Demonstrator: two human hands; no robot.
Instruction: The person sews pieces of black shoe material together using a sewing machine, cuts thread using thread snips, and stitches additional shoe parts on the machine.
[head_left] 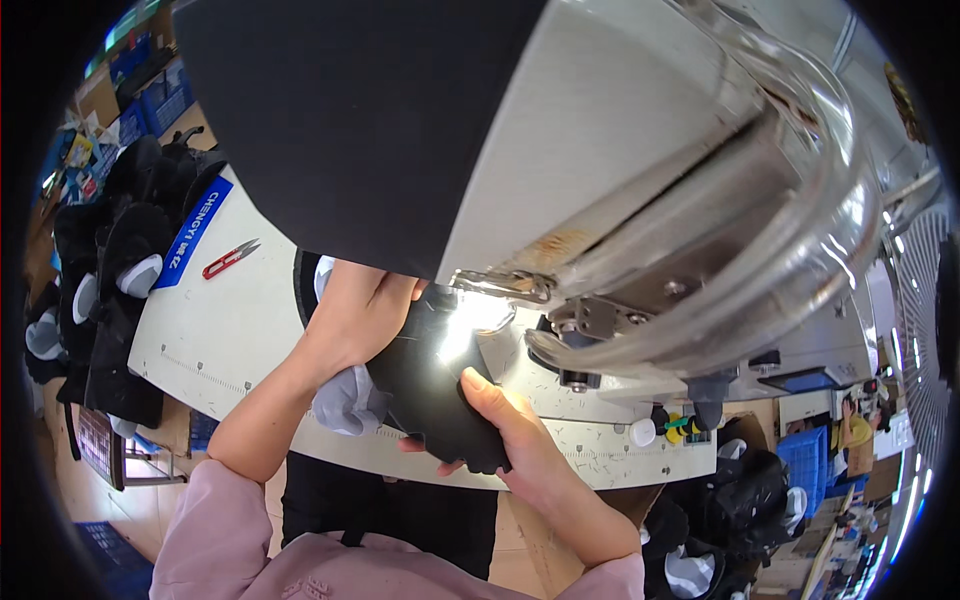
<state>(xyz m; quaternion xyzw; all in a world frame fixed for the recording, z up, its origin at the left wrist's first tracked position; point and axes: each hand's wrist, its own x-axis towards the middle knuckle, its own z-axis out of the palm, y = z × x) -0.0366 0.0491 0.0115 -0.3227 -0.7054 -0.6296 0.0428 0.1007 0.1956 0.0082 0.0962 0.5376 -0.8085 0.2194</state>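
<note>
A black work piece [430, 385], smooth and curved, lies under the lit needle area of a sewing machine [600, 130]. A bunched grey fabric part [350, 402] hangs from its left side. My left hand [362, 312] is curled on the piece's far left part; its fingertips are partly hidden under the machine head. My right hand [510, 425] grips the near right edge, thumb on top and fingers underneath. The machine head hides the needle. Red-handled thread snips [232, 258] lie on the white table [200, 335], left of my left hand.
Several black pieces with grey parts [125, 260] are heaped left of the table, with more [700, 530] at the lower right. A curved clear guard [830, 240] juts out on the right. Blue crates [803, 465] and another person [855, 435] are farther right.
</note>
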